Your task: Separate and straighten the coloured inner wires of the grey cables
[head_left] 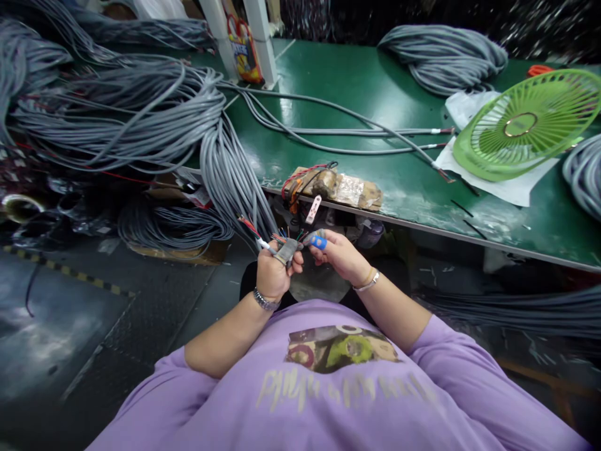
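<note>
Near the middle of the frame, just below the edge of the green table (375, 81), the left hand (272, 272) is closed in a fist around a grey cable end (287, 250), from which thin coloured wires (282, 238) fan out upward. The right hand (340, 257) sits just beside it, its fingers (318, 242) pinched at the wire tips; one fingertip wears a blue cover. Both wrists carry bands. A thick grey cable bundle (225, 169) drops from the table's left side towards the hands. On the table edge above them lies a taped block (338, 186) with red leads. At the upper right rests a green fan grille (526, 122) on white paper (511, 185), and another grey coil (446, 56) lies at the top.
</note>
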Tool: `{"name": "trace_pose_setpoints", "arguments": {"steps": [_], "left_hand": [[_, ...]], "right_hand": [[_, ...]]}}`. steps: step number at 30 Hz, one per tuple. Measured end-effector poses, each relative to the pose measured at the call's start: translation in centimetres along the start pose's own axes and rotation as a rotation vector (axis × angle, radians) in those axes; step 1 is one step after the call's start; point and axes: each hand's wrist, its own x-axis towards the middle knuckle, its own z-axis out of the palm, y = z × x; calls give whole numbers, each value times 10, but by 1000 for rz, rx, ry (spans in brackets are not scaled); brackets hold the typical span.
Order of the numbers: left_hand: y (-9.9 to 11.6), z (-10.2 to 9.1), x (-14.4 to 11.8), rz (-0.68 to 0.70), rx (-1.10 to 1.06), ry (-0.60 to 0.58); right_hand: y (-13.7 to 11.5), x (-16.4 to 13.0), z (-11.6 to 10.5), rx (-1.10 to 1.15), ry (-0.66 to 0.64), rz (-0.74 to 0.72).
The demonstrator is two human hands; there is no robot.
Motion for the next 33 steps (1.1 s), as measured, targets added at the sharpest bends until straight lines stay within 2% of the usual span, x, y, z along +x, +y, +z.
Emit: {"name": "trace_pose_setpoints", "arguments": {"steps": [4, 9, 13, 15, 16, 19, 21, 26, 33], "left_hand": [[4, 1, 1, -2, -8, -23], [14, 2, 6, -32, -7, -141], [19, 5, 16, -73, -30, -231], [20, 5, 22, -104, -42, -277], [20, 5, 24, -120, -43, -305], [19, 6, 30, -153, -43, -371], [17, 7, 32, -162, -55, -383], [14, 12, 33, -185, -79, -400], [11, 13, 33, -196, -63, -385]], "right_hand": [[0, 7, -5, 75, 30, 4], [-9, 27, -13, 176, 56, 86], [-20, 40, -9, 180, -98, 97], [-21, 43, -6, 159, -122, 29], [-19, 45, -4, 133, -74, -31], [-12, 49, -1, 25, 177, -229], [-8, 52, 1, 17, 242, -273], [-9, 60, 6, 261, 65, -107], [-15, 62, 12, 390, 128, -87]]}}
